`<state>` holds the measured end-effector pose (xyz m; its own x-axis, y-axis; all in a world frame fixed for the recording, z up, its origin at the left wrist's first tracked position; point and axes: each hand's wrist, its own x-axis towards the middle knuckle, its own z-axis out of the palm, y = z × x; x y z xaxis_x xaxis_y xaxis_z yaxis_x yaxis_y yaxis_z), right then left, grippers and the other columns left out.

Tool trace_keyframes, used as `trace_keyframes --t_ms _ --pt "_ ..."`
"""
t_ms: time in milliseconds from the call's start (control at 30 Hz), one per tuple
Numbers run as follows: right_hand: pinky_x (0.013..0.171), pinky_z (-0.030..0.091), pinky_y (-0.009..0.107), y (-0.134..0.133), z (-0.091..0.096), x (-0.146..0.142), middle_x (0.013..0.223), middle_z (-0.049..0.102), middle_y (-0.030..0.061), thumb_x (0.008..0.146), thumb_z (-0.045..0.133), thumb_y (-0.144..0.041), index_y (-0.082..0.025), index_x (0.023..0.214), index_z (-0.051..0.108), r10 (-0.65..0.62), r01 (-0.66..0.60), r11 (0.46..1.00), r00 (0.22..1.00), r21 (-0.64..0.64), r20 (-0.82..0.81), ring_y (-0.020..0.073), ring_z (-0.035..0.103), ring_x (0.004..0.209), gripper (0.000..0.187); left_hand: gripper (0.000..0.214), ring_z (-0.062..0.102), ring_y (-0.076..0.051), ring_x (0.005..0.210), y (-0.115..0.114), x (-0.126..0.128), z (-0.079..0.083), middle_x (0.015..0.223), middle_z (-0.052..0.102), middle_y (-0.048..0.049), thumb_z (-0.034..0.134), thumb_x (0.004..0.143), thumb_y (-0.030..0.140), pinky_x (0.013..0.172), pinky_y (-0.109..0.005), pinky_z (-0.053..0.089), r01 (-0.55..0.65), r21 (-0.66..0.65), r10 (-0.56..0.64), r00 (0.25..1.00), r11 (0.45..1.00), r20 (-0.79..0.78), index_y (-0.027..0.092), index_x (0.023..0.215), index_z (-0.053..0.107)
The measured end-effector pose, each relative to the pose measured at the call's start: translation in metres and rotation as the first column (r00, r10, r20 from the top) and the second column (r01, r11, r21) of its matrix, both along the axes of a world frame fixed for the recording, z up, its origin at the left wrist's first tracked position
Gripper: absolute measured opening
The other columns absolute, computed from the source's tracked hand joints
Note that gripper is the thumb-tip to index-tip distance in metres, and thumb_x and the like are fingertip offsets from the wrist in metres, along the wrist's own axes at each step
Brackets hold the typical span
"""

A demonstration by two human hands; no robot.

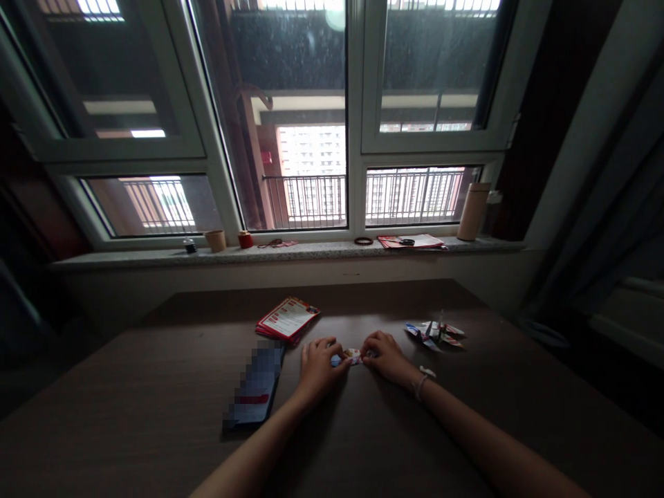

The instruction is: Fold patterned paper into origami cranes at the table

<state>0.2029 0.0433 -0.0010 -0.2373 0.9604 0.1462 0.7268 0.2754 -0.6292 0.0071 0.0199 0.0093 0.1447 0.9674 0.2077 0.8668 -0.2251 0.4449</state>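
Note:
A small folded piece of printed paper [351, 357] lies on the dark wooden table [155, 387], pinched from both sides. My left hand [317, 365] presses its left end with curled fingers. My right hand [384, 355], with a white band at the wrist, grips its right end, fingers bent over it. Both hands rest on the table top.
A stack of red and white leaflets [288, 319] lies beyond my left hand, a dark booklet [255, 389] to its left. Folded paper figures [434, 333] sit to the right. The windowsill [290, 253] holds cups, a tall cylinder [473, 211] and papers.

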Motion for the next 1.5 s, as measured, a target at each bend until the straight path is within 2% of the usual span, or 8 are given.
trace_keyframes --t_ms 167,300,433,567,833,1033,1500 --pt "0.100 0.032 0.031 -0.003 0.001 -0.001 0.108 0.060 0.0024 0.077 0.063 -0.018 -0.028 0.091 0.073 0.007 -0.007 1.000 1.000 -0.008 0.009 0.0216 0.047 0.113 0.020 0.013 0.045 -0.026 0.126 0.000 0.000 -0.001 0.129 0.061 -0.0008 0.065 0.080 0.040 0.111 -0.052 0.022 0.006 0.020 -0.006 1.000 1.000 -0.005 0.031 0.086 0.072" --pt "0.102 0.030 0.034 -0.013 0.002 -0.002 0.110 0.058 0.0019 0.086 0.057 -0.029 -0.034 0.103 0.072 0.032 -0.032 0.992 0.999 0.124 0.006 0.0209 0.047 0.112 0.023 0.013 0.045 -0.027 0.126 0.000 0.001 0.000 0.130 0.060 -0.0008 0.066 0.080 0.040 0.111 -0.054 0.021 -0.003 0.012 0.003 1.000 1.000 -0.017 0.031 0.087 0.071" --pt "0.102 0.031 0.034 -0.016 0.001 -0.005 0.111 0.058 0.0031 0.085 0.062 -0.043 -0.034 0.097 0.074 0.003 -0.004 0.990 1.000 0.143 0.009 0.0219 0.047 0.113 0.019 0.016 0.043 -0.028 0.127 0.000 0.001 0.002 0.131 0.060 -0.0004 0.065 0.081 0.043 0.111 -0.055 0.022 0.008 -0.003 -0.008 1.000 1.000 -0.025 0.032 0.089 0.071" --pt "0.101 0.033 0.034 -0.015 0.000 -0.006 0.112 0.058 0.0035 0.081 0.068 -0.046 -0.031 0.094 0.074 -0.009 0.007 0.989 1.000 0.148 0.012 0.0226 0.048 0.112 0.021 0.014 0.043 -0.028 0.127 0.000 -0.001 0.001 0.131 0.061 0.0009 0.066 0.081 0.043 0.110 -0.057 0.021 0.011 -0.006 -0.012 1.000 1.000 -0.024 0.033 0.089 0.072" --pt "0.102 0.032 0.034 -0.013 0.004 -0.009 0.115 0.055 0.0033 0.077 0.071 -0.046 -0.033 0.098 0.072 -0.060 0.056 0.996 0.997 0.071 0.050 0.0233 0.046 0.115 0.024 0.015 0.044 -0.028 0.126 0.001 0.001 0.002 0.130 0.061 0.0002 0.069 0.078 0.042 0.111 -0.057 0.019 -0.005 -0.010 0.005 1.000 1.000 0.006 0.032 0.087 0.072" --pt "0.103 0.032 0.036 -0.010 0.005 -0.011 0.118 0.053 0.0043 0.076 0.072 -0.043 -0.032 0.099 0.072 -0.072 0.071 0.997 0.997 0.019 0.034 0.0253 0.044 0.118 0.026 0.017 0.042 -0.029 0.128 0.001 0.002 0.001 0.132 0.059 -0.0008 0.065 0.080 0.045 0.111 -0.060 0.016 0.007 -0.035 -0.007 1.000 0.999 0.013 0.032 0.089 0.071" --pt "0.103 0.031 0.035 -0.010 0.006 -0.011 0.117 0.054 0.0042 0.075 0.072 -0.036 -0.032 0.097 0.072 -0.080 0.080 0.997 0.997 0.014 -0.004 0.0255 0.044 0.118 0.023 0.020 0.031 -0.029 0.140 0.010 -0.009 -0.005 0.144 0.049 0.0017 0.056 0.084 0.031 0.113 -0.061 0.012 0.060 -0.149 -0.068 0.997 0.987 -0.047 0.036 0.100 0.067"
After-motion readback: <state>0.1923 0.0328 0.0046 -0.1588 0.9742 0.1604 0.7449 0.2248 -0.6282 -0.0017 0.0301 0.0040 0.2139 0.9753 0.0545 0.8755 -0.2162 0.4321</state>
